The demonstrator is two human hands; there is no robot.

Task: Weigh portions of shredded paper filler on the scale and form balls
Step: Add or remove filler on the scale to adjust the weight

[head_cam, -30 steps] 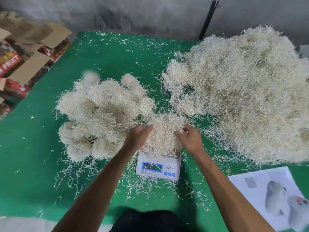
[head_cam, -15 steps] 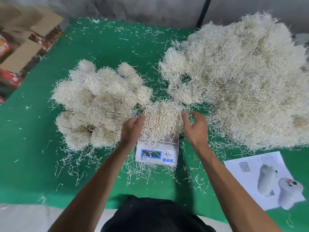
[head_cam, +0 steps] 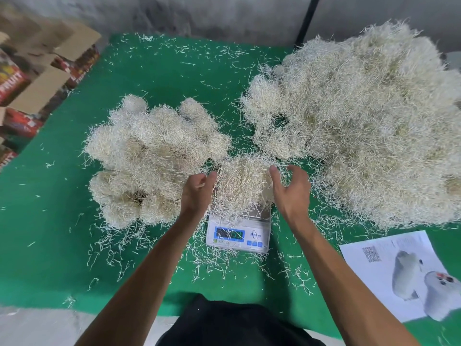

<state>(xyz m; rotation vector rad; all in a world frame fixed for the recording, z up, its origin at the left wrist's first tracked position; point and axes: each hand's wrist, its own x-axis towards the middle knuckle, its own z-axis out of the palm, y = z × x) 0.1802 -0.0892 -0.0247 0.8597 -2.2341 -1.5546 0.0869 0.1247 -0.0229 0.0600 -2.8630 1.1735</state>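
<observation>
A white digital scale [head_cam: 238, 236] stands on the green table near the front, its display lit. A rounded portion of cream shredded paper [head_cam: 240, 186] lies on its platform. My left hand [head_cam: 197, 193] is at the portion's left side, fingers loosely curved and fingertips touching the strands. On the right side my right hand [head_cam: 291, 191] is spread with curved fingers, its thumb at the portion's edge, gripping nothing. A cluster of formed paper balls [head_cam: 154, 158] lies left of the scale. A big loose heap of shredded paper [head_cam: 361, 126] fills the right.
Loose shreds litter the green table cover [head_cam: 162, 71] around the scale. A printed sheet [head_cam: 399, 270] with pictures lies at the front right. Open cardboard boxes [head_cam: 37, 83] stand off the table's left edge. A grey wall runs behind.
Both hands pressed on the portion's sides a second ago. They have since loosened, and the right hand has opened and drawn a little away from it.
</observation>
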